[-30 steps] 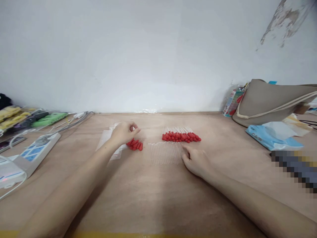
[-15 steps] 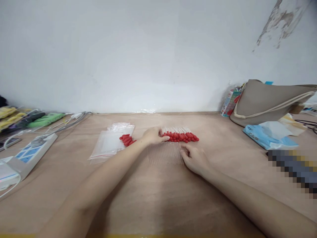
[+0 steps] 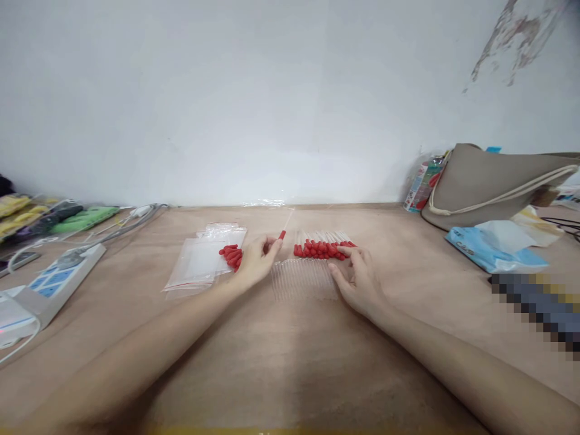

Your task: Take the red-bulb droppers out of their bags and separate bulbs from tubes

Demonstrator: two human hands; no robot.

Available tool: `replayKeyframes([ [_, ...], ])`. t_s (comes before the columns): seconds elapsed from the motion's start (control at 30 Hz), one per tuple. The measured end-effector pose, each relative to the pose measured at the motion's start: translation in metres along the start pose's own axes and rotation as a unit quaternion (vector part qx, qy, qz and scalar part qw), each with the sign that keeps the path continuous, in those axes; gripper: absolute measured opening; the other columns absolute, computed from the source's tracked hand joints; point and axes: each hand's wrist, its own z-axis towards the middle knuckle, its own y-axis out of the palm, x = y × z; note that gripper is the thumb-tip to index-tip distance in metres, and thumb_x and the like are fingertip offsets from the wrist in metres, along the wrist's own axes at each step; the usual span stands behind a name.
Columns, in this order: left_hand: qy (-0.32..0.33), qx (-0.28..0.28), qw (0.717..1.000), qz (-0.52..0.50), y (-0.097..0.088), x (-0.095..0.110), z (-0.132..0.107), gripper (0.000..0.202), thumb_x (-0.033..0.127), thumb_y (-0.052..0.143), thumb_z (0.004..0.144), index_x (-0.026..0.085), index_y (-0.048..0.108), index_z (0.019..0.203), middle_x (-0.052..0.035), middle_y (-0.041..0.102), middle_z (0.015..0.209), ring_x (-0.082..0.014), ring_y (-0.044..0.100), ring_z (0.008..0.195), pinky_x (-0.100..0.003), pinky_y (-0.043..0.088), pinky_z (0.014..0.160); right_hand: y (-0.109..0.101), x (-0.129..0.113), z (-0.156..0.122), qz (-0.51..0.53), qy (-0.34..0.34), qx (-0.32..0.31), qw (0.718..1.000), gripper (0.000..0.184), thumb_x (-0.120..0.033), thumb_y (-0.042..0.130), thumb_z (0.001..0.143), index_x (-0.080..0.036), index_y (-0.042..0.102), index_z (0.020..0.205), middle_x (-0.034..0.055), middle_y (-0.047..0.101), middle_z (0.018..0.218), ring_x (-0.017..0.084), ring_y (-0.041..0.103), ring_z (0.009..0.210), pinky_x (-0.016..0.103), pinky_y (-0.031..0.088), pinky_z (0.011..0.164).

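Note:
A row of clear droppers with red rubber bulbs (image 3: 322,248) lies at the middle of the table, and a row of bare clear tubes (image 3: 302,280) lies just in front of it. My left hand (image 3: 255,261) pinches one red-bulbed dropper (image 3: 285,227), tilted up and away, left of the row. My right hand (image 3: 357,280) rests at the right end of both rows, its fingers spread over the red bulbs and holding nothing. A small heap of loose red bulbs (image 3: 231,254) lies beside my left hand, next to clear zip bags (image 3: 199,261).
A white power strip (image 3: 58,276) with cables and coloured items (image 3: 54,219) lies at the left. A tan bag (image 3: 493,184), a can (image 3: 422,185) and a blue tissue pack (image 3: 492,251) sit at the right. A white wall runs along the table's back edge.
My left hand went from the loose bulbs to the left end of the dropper row, then drew back holding one dropper. My right hand moved up onto the row's right end.

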Motion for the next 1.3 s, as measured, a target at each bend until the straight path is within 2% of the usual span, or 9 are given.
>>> replayKeyframes([
  [0.13,0.156,-0.017,0.986,0.062,-0.02,-0.013,-0.04,0.024,0.037,0.045,0.083,0.017,0.056,0.076,-0.0005,0.057,0.068,-0.0139,0.05,0.063,-0.028,0.036,0.064,-0.005,-0.008,0.001,-0.014,-0.117,0.052,0.992,0.05,-0.038,0.052,0.078,-0.016,0.043,0.121,0.0145,0.043,0.118,0.025,0.042,0.109,0.04,0.036,0.09],
  [0.2,0.224,-0.02,0.971,0.088,-0.022,-0.018,-0.053,0.018,0.033,0.046,0.083,0.017,0.056,0.081,-0.0015,0.058,0.073,-0.015,0.051,0.068,-0.03,0.035,0.069,-0.007,-0.013,0.0,-0.044,-0.19,0.025,0.981,0.049,-0.04,0.054,0.077,-0.019,0.046,0.12,0.0131,0.043,0.121,0.025,0.04,0.111,0.042,0.033,0.091],
  [0.3,0.272,-0.021,0.958,0.091,-0.017,-0.021,-0.061,0.013,0.028,0.048,0.083,0.018,0.055,0.085,-0.0017,0.06,0.077,-0.0152,0.051,0.072,-0.031,0.033,0.072,-0.007,-0.019,-0.004,-0.072,-0.251,-0.031,0.965,0.033,-0.04,0.054,0.078,-0.021,0.057,0.105,0.009,0.053,0.112,0.024,0.044,0.105,0.043,0.028,0.091],
  [0.47,0.309,-0.016,0.948,0.081,-0.007,-0.022,-0.062,0.009,0.025,0.05,0.083,0.019,0.055,0.086,-0.0011,0.061,0.077,-0.014,0.051,0.071,-0.032,0.032,0.073,-0.001,-0.021,-0.008,-0.076,-0.269,-0.068,0.958,0.018,-0.034,0.05,0.083,-0.023,0.062,0.091,0.002,0.063,0.08,0.016,0.049,0.08,0.038,0.024,0.086],
  [0.63,0.327,-0.003,0.941,0.085,-0.008,-0.018,-0.064,0.014,0.028,0.051,0.082,0.018,0.054,0.09,-0.0037,0.061,0.085,-0.0162,0.051,0.078,-0.033,0.032,0.074,0.002,-0.023,-0.008,-0.065,-0.292,-0.077,0.951,0.017,-0.025,0.046,0.086,-0.02,0.062,0.085,0.0,0.061,0.066,0.012,0.046,0.068,0.033,0.023,0.078],
  [0.77,0.352,-0.046,0.927,0.122,-0.007,-0.007,-0.064,0.027,0.036,0.051,0.082,0.018,0.054,0.1,-0.0064,0.059,0.096,-0.0189,0.049,0.087,-0.034,0.032,0.077,0.006,-0.026,-0.01,-0.048,-0.303,-0.083,0.948,0.018,-0.024,0.045,0.085,-0.019,0.062,0.08,-0.0006,0.058,0.062,0.012,0.044,0.065,0.032,0.023,0.075],
  [0.9,0.384,-0.072,0.904,0.173,-0.004,-0.001,-0.063,0.023,0.029,0.039,0.088,0.016,0.056,0.078,-0.0032,0.057,0.072,-0.0162,0.047,0.073,-0.033,0.031,0.075,0.008,-0.026,-0.012,-0.038,-0.325,-0.08,0.942,0.019,-0.025,0.046,0.085,-0.019,0.062,0.079,-0.0013,0.053,0.057,0.011,0.041,0.062,0.03,0.023,0.072],
  [1.0,0.394,-0.077,0.896,0.187,-0.005,-0.001,-0.063,0.027,0.028,0.036,0.089,0.016,0.053,0.071,-0.0026,0.054,0.067,-0.0157,0.044,0.07,-0.034,0.029,0.076,0.007,-0.027,-0.012,-0.039,-0.352,-0.06,0.933,0.017,-0.024,0.047,0.084,-0.019,0.062,0.078,-0.0023,0.051,0.053,0.01,0.037,0.06,0.03,0.023,0.069],
  [1.3,0.374,-0.16,0.901,0.148,-0.014,0.001,-0.066,0.028,0.026,0.03,0.09,0.016,0.048,0.072,-0.0009,0.052,0.066,-0.0147,0.04,0.069,-0.036,0.025,0.08,-0.005,-0.029,-0.009,-0.103,-0.485,-0.006,0.869,0.01,-0.021,0.052,0.084,-0.016,0.058,0.09,-0.0044,0.052,0.056,0.009,0.037,0.062,0.029,0.024,0.069],
])
